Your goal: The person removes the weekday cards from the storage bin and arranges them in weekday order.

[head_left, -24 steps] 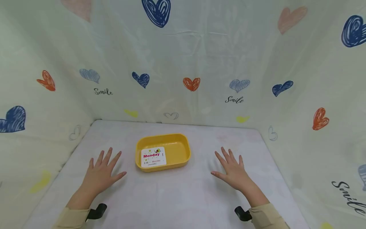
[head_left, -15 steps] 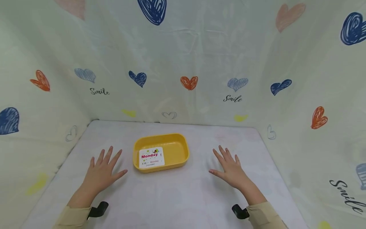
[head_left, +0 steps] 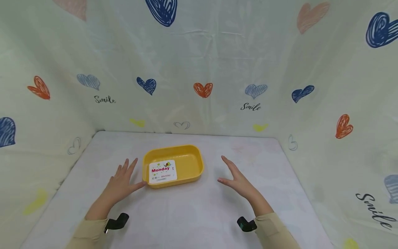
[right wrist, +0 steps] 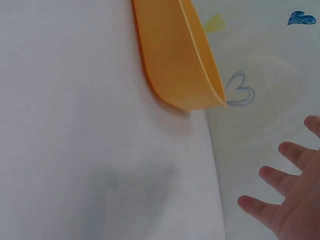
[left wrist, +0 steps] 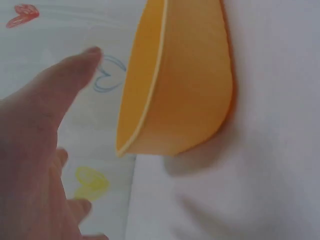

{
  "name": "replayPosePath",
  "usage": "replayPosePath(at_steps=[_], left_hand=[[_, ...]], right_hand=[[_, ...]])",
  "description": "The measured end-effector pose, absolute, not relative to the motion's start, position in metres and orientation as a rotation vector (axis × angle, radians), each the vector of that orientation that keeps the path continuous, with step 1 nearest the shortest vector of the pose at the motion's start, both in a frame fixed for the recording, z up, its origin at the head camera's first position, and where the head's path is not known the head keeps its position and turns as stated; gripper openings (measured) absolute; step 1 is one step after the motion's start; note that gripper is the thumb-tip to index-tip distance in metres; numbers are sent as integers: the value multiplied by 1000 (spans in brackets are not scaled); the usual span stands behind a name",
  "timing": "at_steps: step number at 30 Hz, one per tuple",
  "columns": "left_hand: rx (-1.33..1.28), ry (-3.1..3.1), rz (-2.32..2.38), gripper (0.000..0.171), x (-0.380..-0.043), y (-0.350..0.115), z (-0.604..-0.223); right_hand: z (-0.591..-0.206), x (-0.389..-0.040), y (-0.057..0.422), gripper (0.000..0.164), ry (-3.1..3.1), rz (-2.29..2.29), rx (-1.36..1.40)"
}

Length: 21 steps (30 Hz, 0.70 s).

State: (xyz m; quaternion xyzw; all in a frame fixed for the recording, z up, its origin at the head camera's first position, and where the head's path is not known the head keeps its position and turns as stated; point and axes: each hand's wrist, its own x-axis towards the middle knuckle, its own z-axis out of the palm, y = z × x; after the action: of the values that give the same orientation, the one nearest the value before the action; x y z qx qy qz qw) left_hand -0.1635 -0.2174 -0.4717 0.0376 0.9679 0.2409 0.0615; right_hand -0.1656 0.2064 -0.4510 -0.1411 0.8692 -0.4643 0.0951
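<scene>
Left hand (head_left: 120, 186) was spread just left of the yellow tray (head_left: 189, 164), right hand (head_left: 242, 184) spread off to its right. Tray sat flat on the bench (head_left: 183, 218), Monday card (head_left: 162, 172) in its left half. Neither hand gripped anything, so I'd guess all the handling remained.

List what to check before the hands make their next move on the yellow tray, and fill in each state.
1. Yellow tray standing level on the white table: ok.
2. Monday card inside the tray, face up: ok.
3. Card fixed to the tray: cannot tell.
4. Left hand open and free: ok.
5. Right hand touching the tray: not ok, a gap remains.
6. Tray gripped: not ok, neither hand holds it.
</scene>
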Motion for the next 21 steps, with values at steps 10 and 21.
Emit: replayPosePath(at_steps=[10,21], left_hand=[[-228,2600,1219,96,-176,-207,-485],[-315,2392,1523,95,-175,-200,-509]], right_hand=[[-429,-164,168,82,2399,-1623,-550],[-436,-175,138,79,2260,-1776,-626]])
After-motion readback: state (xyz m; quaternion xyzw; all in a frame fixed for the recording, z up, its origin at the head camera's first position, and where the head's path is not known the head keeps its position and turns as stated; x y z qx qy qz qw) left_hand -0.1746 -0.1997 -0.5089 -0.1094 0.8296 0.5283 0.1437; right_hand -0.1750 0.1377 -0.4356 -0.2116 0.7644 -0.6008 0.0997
